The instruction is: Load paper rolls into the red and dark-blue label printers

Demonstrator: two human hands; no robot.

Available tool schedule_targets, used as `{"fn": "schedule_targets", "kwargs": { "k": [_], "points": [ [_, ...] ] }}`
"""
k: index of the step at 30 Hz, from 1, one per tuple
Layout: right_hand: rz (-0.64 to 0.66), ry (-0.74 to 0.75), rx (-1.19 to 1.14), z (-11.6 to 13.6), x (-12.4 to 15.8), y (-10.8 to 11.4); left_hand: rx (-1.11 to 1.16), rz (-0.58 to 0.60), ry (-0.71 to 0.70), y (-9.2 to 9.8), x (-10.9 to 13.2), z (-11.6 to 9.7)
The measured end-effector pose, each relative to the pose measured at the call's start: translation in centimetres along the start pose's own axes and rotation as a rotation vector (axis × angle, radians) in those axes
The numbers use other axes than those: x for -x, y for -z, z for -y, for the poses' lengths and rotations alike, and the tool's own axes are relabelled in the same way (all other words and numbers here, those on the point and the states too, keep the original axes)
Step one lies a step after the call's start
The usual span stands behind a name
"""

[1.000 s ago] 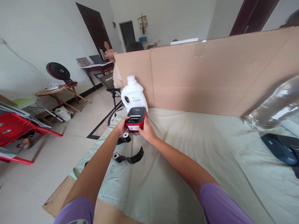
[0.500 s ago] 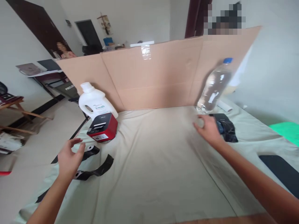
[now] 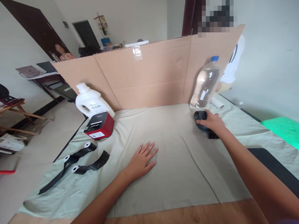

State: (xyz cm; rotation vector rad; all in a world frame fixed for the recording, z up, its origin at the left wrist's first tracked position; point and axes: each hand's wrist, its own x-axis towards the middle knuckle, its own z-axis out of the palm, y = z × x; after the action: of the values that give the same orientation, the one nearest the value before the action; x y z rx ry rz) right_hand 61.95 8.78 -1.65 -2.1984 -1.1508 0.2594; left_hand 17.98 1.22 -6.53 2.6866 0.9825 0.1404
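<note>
My left hand [image 3: 142, 161] lies flat on the pale green cloth [image 3: 163, 186], fingers spread, holding nothing. At the right, my right hand [image 3: 214, 122] is closed around a black rounded object [image 3: 199, 117], whose kind I cannot make out; fingers hide part of it. Beneath this hand a dark box-like piece [image 3: 212, 134] shows, partly covered by the hand and wrist. Just behind the black object stands a clear plastic bottle [image 3: 205, 84] with a blue cap.
A cardboard sheet [image 3: 144, 74] stands across the back. At the left are a white jug [image 3: 90, 101], a red-and-black printer [image 3: 100, 126] and black paper rolls [image 3: 78, 168], partly unrolled. A dark flat pad [image 3: 271, 168] lies at the right. A person stands behind the cardboard.
My left hand has moved right from beside the black rolls and now lies flat on the cloth. My right hand has closed on the black rounded object near the bottle.
</note>
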Motion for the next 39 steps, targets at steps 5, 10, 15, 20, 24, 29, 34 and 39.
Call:
{"fn": "schedule_targets", "kwargs": {
  "k": [5,10,15,20,24,29,34,39],
  "points": [
    [0.209,0.206,-0.077,8.7,7.1,-4.9,0.008,-0.009,0.006,-0.2,0.8,-0.1],
    [0.396,0.274,-0.072,17.8,12.9,-10.4,0.007,-0.024,0.012,-0.3,0.7,-0.2],
    [0.441,0.133,0.294,22.6,15.8,-12.1,-0.02,-0.022,0.022,-0.2,1.1,-0.6],
    [0.393,0.089,0.362,22.8,16.4,-13.2,-0.003,-0.054,0.028,0.0,1.4,-0.8],
    [0.421,0.139,0.316,21.9,15.9,-12.7,0.034,-0.118,-0.007,0.2,1.7,-0.9],
    [0.41,0.332,0.116,18.0,13.6,-11.6,0.236,-0.277,0.019,1.1,1.9,-0.3],
    [0.358,0.502,-0.061,13.5,12.5,-13.2,0.724,-0.42,0.45,3.8,-2.6,3.5],
    [0.251,0.549,-0.134,12.3,13.5,-14.7,1.108,-0.242,0.754,5.5,-9.3,8.7]
  ]
}}
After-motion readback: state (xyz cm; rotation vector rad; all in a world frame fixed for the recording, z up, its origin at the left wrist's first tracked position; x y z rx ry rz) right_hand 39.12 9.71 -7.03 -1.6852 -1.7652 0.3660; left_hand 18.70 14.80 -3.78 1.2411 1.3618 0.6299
